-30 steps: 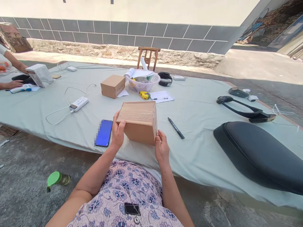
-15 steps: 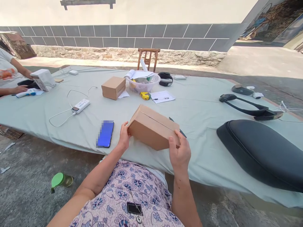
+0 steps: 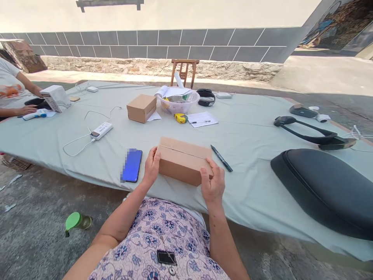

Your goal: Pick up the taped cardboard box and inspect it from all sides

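A closed brown cardboard box [image 3: 182,163] with a seam along its top is between my two hands near the table's front edge. My left hand [image 3: 152,166] grips its left end. Around its right end my right hand [image 3: 213,182] is closed, thumb on the near side and fingers on top. Just right of the box lies a dark marker pen [image 3: 222,158]. A phone with a blue screen [image 3: 132,165] rests on the cloth left of my left hand.
On the cloth-covered table [image 3: 247,136] stand a second cardboard box [image 3: 141,108], a plastic basket [image 3: 178,105], a yellow tape measure [image 3: 181,118] and a white power strip [image 3: 101,131]. A large black cushion [image 3: 326,190] is at right. A person [image 3: 14,87] sits far left.
The box has turned and come down flatter, moving slightly left with both hands still on it. The marker pen, partly covered before, now shows in full.
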A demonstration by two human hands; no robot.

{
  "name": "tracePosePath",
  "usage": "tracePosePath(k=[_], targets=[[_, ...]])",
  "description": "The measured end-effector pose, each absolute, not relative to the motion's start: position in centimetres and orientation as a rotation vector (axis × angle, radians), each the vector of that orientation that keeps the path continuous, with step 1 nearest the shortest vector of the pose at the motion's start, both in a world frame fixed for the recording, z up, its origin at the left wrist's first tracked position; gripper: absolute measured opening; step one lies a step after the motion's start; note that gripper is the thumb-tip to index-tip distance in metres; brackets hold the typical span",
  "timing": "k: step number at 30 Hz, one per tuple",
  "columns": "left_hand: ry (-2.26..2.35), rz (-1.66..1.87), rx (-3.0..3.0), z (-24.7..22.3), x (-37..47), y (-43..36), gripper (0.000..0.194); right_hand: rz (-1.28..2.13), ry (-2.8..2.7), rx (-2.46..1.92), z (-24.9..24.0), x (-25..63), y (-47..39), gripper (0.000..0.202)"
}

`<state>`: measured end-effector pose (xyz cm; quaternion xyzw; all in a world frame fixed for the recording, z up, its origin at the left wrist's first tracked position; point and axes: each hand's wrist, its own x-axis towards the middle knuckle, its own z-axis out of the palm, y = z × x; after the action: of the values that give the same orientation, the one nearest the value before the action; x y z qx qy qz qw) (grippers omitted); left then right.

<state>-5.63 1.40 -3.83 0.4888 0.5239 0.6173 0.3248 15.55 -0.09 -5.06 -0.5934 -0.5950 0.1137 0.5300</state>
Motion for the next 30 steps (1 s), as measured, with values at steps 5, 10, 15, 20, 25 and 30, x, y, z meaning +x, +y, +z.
tracePosePath(k=[5, 10, 15, 20, 25, 30], targets=[[1.348, 1.624, 1.389, -3.9, -6.2, 1.6, 0.034, 0.449, -1.4, -1.416, -5.3, 16.6, -0.4, 0.067], [1.24, 1.695, 1.404, -4.3, -7.0, 1.3, 0.028, 0.756, -1.303, -1.396, -4.8, 18.1, -0.4, 0.077], [1.158, 1.731, 1.362, -4.9, -6.8, 1.5, 0.036, 0.664, -1.368, -1.417, -4.4, 18.4, -0.5, 0.076], [1.195, 1.598, 1.357, -5.2, -6.4, 1.6, 0.061, 0.528, -1.5, -1.539, -4.0, 17.9, -0.8, 0.065], [1.397, 1.514, 1.316, -5.1, -6.2, 1.5, 0.047, 0.526, -1.517, -1.533, -4.5, 17.3, -0.6, 0.065], [1.544, 1.481, 1.365, -5.4, -5.7, 1.8, 0.043, 0.504, -1.507, -1.528, -6.0, 17.2, 0.0, 0.062]])
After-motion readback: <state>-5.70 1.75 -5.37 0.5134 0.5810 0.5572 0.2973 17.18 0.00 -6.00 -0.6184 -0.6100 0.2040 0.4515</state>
